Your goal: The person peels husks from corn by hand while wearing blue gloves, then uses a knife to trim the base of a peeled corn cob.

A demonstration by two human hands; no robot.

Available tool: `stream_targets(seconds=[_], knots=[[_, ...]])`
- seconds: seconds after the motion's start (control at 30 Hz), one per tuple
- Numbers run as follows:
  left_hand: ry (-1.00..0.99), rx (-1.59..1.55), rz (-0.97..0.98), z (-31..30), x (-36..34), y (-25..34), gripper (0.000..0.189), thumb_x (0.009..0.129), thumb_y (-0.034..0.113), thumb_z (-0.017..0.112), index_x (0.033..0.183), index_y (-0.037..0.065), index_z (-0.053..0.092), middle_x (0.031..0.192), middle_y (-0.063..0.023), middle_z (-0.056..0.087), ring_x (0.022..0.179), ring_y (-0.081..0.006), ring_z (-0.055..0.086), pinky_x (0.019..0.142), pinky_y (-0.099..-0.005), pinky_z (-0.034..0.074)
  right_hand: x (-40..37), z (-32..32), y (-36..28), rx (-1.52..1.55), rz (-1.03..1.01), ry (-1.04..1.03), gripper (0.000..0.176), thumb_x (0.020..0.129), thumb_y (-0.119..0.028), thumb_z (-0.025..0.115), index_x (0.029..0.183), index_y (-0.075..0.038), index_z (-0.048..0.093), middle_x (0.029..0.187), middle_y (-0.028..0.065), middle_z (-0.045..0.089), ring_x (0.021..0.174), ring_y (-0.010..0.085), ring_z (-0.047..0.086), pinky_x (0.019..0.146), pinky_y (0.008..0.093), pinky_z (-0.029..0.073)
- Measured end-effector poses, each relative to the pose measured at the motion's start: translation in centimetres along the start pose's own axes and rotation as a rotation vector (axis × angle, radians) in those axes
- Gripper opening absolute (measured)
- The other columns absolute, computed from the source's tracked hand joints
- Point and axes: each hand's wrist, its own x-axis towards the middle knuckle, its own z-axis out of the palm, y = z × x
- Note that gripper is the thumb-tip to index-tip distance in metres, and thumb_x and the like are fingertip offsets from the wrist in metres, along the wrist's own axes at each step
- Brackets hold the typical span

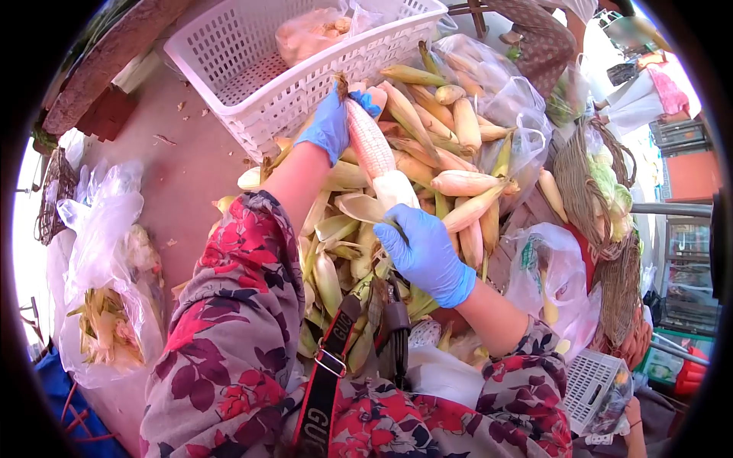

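In the middle of the head view is an ear of corn (370, 141), its pale kernels bare at the upper part and husk leaves around its lower end. My left hand (328, 126), in a blue glove, is closed around the ear's top, by the brown silk. At the lower end my right hand (427, 256), also blue-gloved, pinches a husk leaf (363, 206) that hangs away from the cob. A heap of corn ears (466, 126), many still in husk, lies beyond and to the right. Loose husks (336, 229) lie under my hands.
A white plastic basket (263, 99) holding a bag of peeled cobs (313, 34) stands at the back. Left is a clear bag of husks (111, 320). Plastic bags (527, 107) and a grey crate (592, 389) are at right. Other people (534, 38) are nearby.
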Motion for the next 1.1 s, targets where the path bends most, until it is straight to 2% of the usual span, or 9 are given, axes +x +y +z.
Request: stream_targets(seconds=[0.03, 0.13, 0.4, 0.43, 0.47, 0.63, 0.8, 0.83, 1.1], knots=[[-0.068, -0.366, -0.012, 0.4, 0.3, 0.2, 0.035, 0.094, 0.029, 0.04, 0.1, -0.004, 0.052, 0.09, -0.0145, 0.059, 0.083, -0.0278, 0.06, 0.082, -0.0371, 0.051, 0.5, 0.7, 0.9, -0.015, 0.024, 0.107, 0.027, 0.082, -0.025, 0.062, 0.094, -0.002, 0.051, 0.084, 0.0178, 0.052, 0.08, 0.0347, 0.051, 0.072, 0.0399, 0.042], [0.461, 0.242, 0.11, 4.7, -0.4, -1.1, 0.038, 0.095, 0.026, 0.035, 0.102, -0.007, 0.052, 0.091, -0.0156, 0.061, 0.091, -0.0256, 0.059, 0.083, -0.0363, 0.05, 3.5, 1.5, 3.9, -0.115, 0.087, 0.359, 0.049, 0.081, -0.033, 0.065, 0.111, 0.001, 0.046, 0.102, 0.0174, 0.054, 0.102, 0.0305, 0.051, 0.087, 0.037, 0.042], [0.311, -0.563, 0.168, 5.9, 0.5, -3.7, 0.026, 0.094, 0.02, 0.037, 0.091, 0.0, 0.055, 0.081, -0.0088, 0.059, 0.07, -0.021, 0.056, 0.072, -0.0354, 0.049, 8.2, 1.4, 9.5, 1.08, 0.355, 0.754, 0.036, 0.082, -0.032, 0.064, 0.1, -0.003, 0.053, 0.094, 0.0051, 0.056, 0.082, 0.0134, 0.055, 0.078, 0.0278, 0.046], [0.688, -0.132, 0.184, 9.0, 0.1, -2.9, 0.024, 0.094, 0.016, 0.035, 0.082, 0.001, 0.049, 0.078, -0.0081, 0.054, 0.072, -0.0196, 0.053, 0.077, -0.0346, 0.048, 8.3, -0.1, 10.6, 1.26, 0.407, 0.741, 0.037, 0.082, -0.034, 0.064, 0.098, -0.003, 0.052, 0.092, 0.007, 0.055, 0.078, 0.017, 0.056, 0.075, 0.0314, 0.048], [0.017, -0.18, 0.151, 2.3, -2.2, -2.1, 0.022, 0.094, 0.013, 0.035, 0.087, 0.0, 0.051, 0.069, -0.003, 0.049, 0.061, -0.0149, 0.046, 0.067, -0.0286, 0.046, 8.4, -2.2, 12.0, 1.438, 0.453, 0.721, 0.038, 0.081, -0.036, 0.063, 0.096, -0.003, 0.05, 0.089, 0.0089, 0.055, 0.074, 0.0206, 0.057, 0.072, 0.0349, 0.05], [0.452, 0.287, -0.216, 7.9, -2.4, -1.8, 0.037, 0.091, 0.023, 0.049, 0.12, 0.0, 0.047, 0.074, -0.0006, 0.053, 0.065, -0.0101, 0.049, 0.07, -0.0233, 0.045, 7.8, -4.6, 12.3, 1.529, 0.405, 0.869, 0.04, 0.078, -0.032, 0.068, 0.096, -0.003, 0.047, 0.076, 0.0083, 0.052, 0.068, 0.0217, 0.055, 0.064, 0.0358, 0.051], [0.103, 1.513, -0.063, 8.5, -1.5, -4.0, 0.078, 0.075, 0.024, 0.073, 0.138, 0.005, 0.031, 0.131, -0.0073, 0.043, 0.117, -0.0115, 0.041, 0.1, -0.0264, 0.032, 8.0, -2.3, 10.3, 1.593, 0.376, 0.676, 0.04, 0.079, -0.032, 0.066, 0.096, 0.0, 0.049, 0.076, 0.0095, 0.054, 0.068, 0.0215, 0.056, 0.064, 0.0343, 0.05], [-0.061, 0.897, -0.232, 9.3, -1.3, -4.9, 0.092, 0.067, 0.018, 0.079, 0.141, 0.006, 0.025, 0.138, -0.006, 0.035, 0.124, -0.0133, 0.034, 0.104, -0.0276, 0.027, 8.3, -2.1, 8.9, 1.593, 0.378, 0.717, 0.038, 0.079, -0.032, 0.064, 0.094, 0.0, 0.051, 0.074, 0.0097, 0.056, 0.068, 0.0215, 0.057, 0.064, 0.0335, 0.05], [0.082, 1.216, -0.171, 6.8, -1.6, -7.5, 0.047, 0.063, 0.016, 0.069, 0.107, 0.006, 0.058, 0.1, -0.0064, 0.063, 0.089, -0.0144, 0.058, 0.084, -0.0281, 0.046, 8.8, -1.8, 6.9, 1.32, 0.243, 0.599, 0.038, 0.08, -0.038, 0.057, 0.094, -0.003, 0.054, 0.08, 0.01, 0.058, 0.074, 0.0253, 0.058, 0.075, 0.0401, 0.049]])
